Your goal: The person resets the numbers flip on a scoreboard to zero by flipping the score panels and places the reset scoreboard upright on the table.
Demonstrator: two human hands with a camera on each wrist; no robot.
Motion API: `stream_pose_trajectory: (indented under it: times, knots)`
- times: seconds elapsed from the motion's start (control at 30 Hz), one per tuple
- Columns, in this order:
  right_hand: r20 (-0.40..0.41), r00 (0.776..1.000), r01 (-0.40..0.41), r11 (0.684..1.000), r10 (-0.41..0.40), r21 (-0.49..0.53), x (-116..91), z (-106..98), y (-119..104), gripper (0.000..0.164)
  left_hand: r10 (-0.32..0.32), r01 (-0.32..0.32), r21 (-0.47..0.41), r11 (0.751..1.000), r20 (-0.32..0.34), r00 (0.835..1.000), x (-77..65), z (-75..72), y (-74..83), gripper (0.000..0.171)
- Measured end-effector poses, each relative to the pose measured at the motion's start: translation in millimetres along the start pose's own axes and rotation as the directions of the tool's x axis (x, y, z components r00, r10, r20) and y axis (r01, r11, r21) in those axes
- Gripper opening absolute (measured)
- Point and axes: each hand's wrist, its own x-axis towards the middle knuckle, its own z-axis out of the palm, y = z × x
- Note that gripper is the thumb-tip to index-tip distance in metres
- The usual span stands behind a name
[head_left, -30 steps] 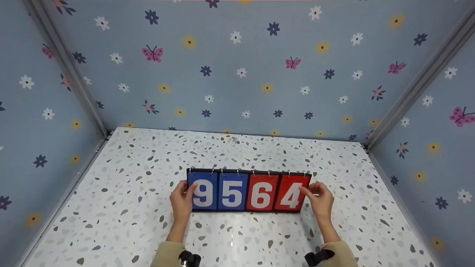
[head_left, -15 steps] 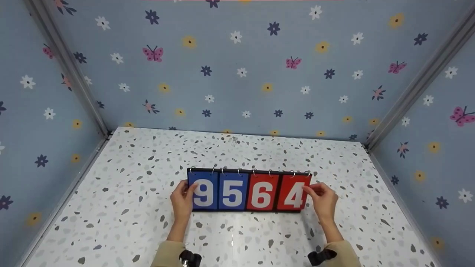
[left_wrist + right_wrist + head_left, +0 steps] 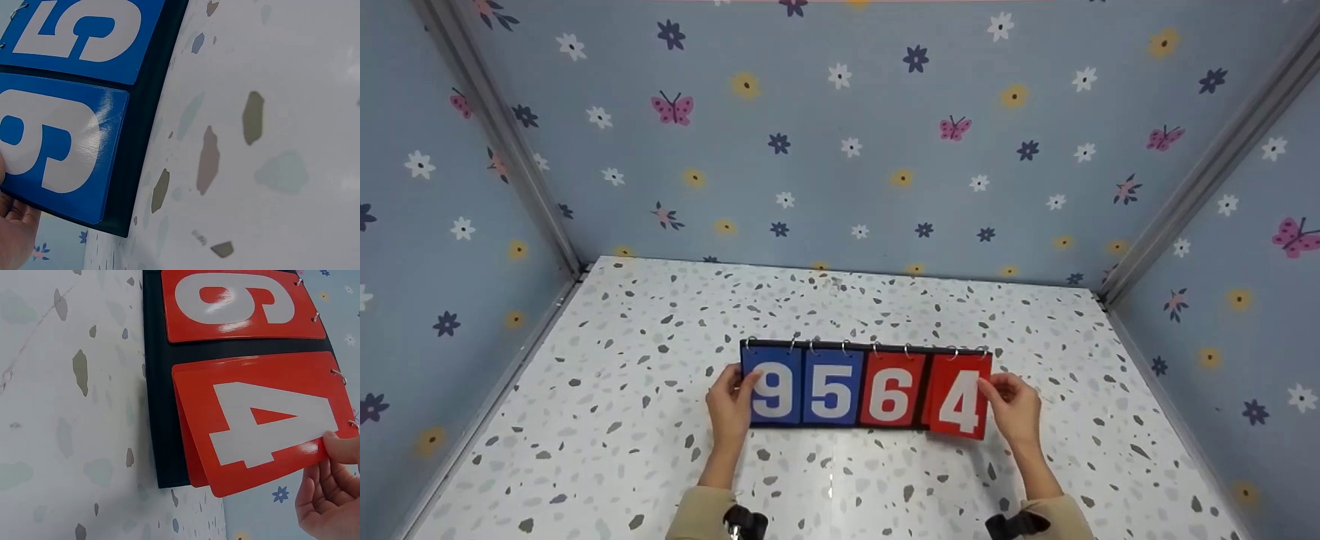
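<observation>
A flip scoreboard (image 3: 832,426) with a black backing stands on the speckled table, showing 9 and 5 on blue cards and 6 and 4 on red ones. Metal rings (image 3: 907,349) hold the cards along its top edge. My left hand (image 3: 729,397) grips the board's left end, thumb over the blue 9 card (image 3: 50,140). At the other end my right hand (image 3: 1015,409) pinches the side edge of the red 4 card (image 3: 270,433). That card is lifted off the red card (image 3: 194,461) behind it and slants outward at its bottom. The red 6 card (image 3: 242,306) hangs flat.
White terrazzo-patterned table (image 3: 660,465) surrounds the board. Blue flowered panels (image 3: 840,150) rise at the back and both sides, joined by grey metal posts (image 3: 1207,157) in the corners.
My right hand has moved slightly right, pulling the red 4 card away from the stack so its lower edge now hangs below the board. The left hand keeps its grip.
</observation>
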Motion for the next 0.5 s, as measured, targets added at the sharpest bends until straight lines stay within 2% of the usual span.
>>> stream_pose_trajectory:
  times: [0.1,0.2,0.27,0.33,0.43,0.47,0.5]
  knots:
    - [0.036,0.999,-0.038,0.999,0.038,0.002,-1.0,-2.0,-2.4,0.017,-0.003,0.003,-0.003,1.000,0.001,1.000,0.0,0.1,-1.1,0.012]
    - [0.041,0.997,0.059,0.994,-0.063,0.091,12.0,5.9,55.0,0.023,-0.011,0.011,-0.010,1.000,0.005,1.000,0.0,-0.3,-1.1,0.012]
    - [0.070,0.986,0.130,0.960,-0.151,0.247,12.0,2.2,62.3,0.029,-0.015,0.016,-0.013,1.000,0.007,1.000,0.0,-0.8,-0.8,0.013]
    - [0.075,0.967,0.210,0.924,-0.245,0.318,21.7,5.1,101.3,0.036,-0.016,0.016,-0.008,1.000,0.007,1.000,0.1,-1.0,-0.6,0.013]
    - [0.133,0.966,0.164,0.922,-0.222,0.351,20.8,-5.5,90.2,0.032,-0.007,0.007,0.014,1.000,0.003,1.000,0.2,-0.7,-0.7,0.012]
    - [0.145,0.968,0.148,0.931,-0.206,0.335,24.5,-5.9,100.9,0.031,-0.006,0.006,0.019,1.000,0.002,1.000,0.2,-0.5,-0.7,0.012]
    - [0.161,0.968,0.131,0.937,-0.191,0.323,25.3,-7.4,100.8,0.030,-0.008,0.008,0.023,1.000,0.002,1.000,0.1,-0.3,-0.8,0.012]
